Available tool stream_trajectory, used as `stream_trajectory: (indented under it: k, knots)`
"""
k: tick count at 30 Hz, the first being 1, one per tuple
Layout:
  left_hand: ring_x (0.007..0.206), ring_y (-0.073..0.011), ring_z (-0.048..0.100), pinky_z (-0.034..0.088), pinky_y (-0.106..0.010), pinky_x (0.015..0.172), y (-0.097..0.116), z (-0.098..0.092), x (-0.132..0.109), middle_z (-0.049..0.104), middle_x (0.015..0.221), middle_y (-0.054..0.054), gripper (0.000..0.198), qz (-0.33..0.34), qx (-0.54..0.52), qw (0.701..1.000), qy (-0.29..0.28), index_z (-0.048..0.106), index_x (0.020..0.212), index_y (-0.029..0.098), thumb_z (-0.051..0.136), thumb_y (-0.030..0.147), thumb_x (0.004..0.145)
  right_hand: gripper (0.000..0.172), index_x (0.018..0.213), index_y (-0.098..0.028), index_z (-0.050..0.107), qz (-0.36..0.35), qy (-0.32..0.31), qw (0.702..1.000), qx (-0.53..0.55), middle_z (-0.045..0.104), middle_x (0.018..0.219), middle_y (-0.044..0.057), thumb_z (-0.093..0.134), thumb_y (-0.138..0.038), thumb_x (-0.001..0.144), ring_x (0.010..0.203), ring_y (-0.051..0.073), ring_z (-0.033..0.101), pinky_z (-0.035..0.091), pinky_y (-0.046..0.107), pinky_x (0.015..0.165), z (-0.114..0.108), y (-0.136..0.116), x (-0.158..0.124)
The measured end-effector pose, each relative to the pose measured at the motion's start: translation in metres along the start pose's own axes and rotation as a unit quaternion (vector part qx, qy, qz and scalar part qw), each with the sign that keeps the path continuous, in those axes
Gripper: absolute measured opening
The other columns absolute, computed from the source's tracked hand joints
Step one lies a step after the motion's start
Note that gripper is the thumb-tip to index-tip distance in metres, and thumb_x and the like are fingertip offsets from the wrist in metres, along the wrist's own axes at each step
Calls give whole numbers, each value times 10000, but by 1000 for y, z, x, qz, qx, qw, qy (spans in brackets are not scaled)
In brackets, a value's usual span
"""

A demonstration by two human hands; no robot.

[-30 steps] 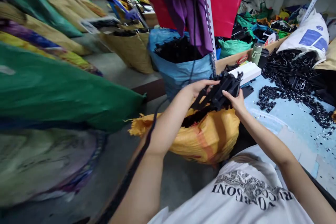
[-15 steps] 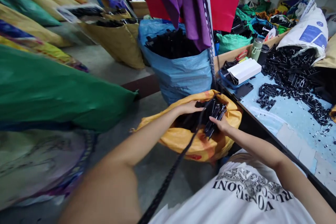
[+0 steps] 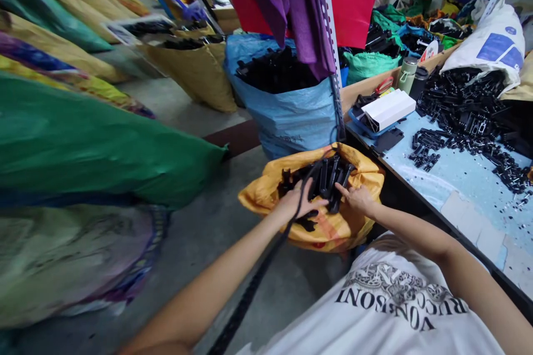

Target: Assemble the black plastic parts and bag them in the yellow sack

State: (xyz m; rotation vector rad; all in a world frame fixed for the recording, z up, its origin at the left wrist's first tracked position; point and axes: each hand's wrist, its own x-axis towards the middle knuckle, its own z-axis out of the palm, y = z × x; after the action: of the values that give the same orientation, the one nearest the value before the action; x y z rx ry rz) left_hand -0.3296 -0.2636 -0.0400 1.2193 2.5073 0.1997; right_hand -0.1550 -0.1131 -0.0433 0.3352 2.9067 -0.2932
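An orange woven sack stands upright with its mouth spread wide, full of long narrow black plastic parts. Over its near left side is my left hand, fingers spread, touching or just above the parts. A finger of my right hand reaches out to the black parts from the right, inside the rim; the other fingers look partly curled, with nothing visible in them. A dark cord crosses in front of my left hand and hides a little of it.
At right is a blue-topped table with a heap of black parts, a white box and a green flask. A blue sack stands behind the orange one. A metal post rises beside it. A green sack lies left.
My left hand has moved toward me from the sack's far side, and its fingers have spread. My right hand has let go of the black parts, which now lie in the sack.
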Motion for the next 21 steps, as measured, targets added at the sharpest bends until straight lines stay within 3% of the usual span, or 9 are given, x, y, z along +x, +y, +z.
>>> stream_trajectory:
  k: [3,6,9,11,13,15,16,19,21]
  knots:
    - [1348,-415,183,288,-562,986,36,26,-13,120,1518,-170,990,46,64,997,-21,222,1438,200,559,685,644,518,1413,-138,267,-34,-2,999,-23,628,1038,174,275,-97,897,914,241,610,416,406,841,-2,6,-5]
    - [1301,-391,299,320,-528,971,58,36,-10,153,1502,-204,814,28,79,996,31,228,1434,142,428,603,793,441,1300,-85,417,-49,4,999,-13,660,960,174,290,-69,878,863,234,623,416,399,845,-11,14,-15]
    - [1197,-380,431,367,-487,927,65,31,4,250,1452,-253,688,-14,84,994,74,269,1416,114,382,499,857,299,1103,-126,566,-74,10,997,8,676,894,114,352,-148,896,847,208,618,425,336,825,-28,35,-38]
    - [1235,-411,378,317,-543,951,67,24,12,250,1450,-257,673,-5,110,990,84,313,1401,140,474,454,828,238,966,-173,613,-106,35,993,37,667,895,71,401,-265,912,893,189,599,414,293,838,-43,57,-60]
    - [1316,-420,247,209,-607,998,71,15,16,249,1469,-214,621,54,117,988,84,418,1345,174,534,433,792,280,882,-185,619,-104,108,985,90,646,867,58,413,-371,918,885,179,577,410,274,820,-58,81,-83]
    - [1339,-374,232,167,-582,1039,77,5,16,355,1438,-149,475,124,69,989,42,578,1184,187,479,462,810,332,836,-174,611,-64,196,968,146,615,809,60,415,-430,914,812,173,558,418,272,762,-67,103,-104]
    - [1306,-345,313,214,-537,1042,80,-2,15,458,1369,-127,454,142,22,990,-8,637,1076,185,400,490,837,339,819,-171,608,-41,228,958,170,601,791,56,425,-442,909,774,166,548,421,268,734,-69,112,-113]
    - [962,-291,597,424,-403,868,87,-21,12,692,911,-95,667,96,-111,969,-198,685,777,173,174,594,851,277,857,-180,612,-8,260,938,229,590,829,45,469,-414,897,742,145,545,432,251,701,-62,124,-129]
    - [744,-289,618,451,-367,715,90,-34,11,639,625,-82,669,48,-98,970,-218,632,591,162,257,685,774,217,923,-191,616,-5,272,925,264,599,893,48,489,-365,895,793,142,565,446,248,735,-53,122,-135]
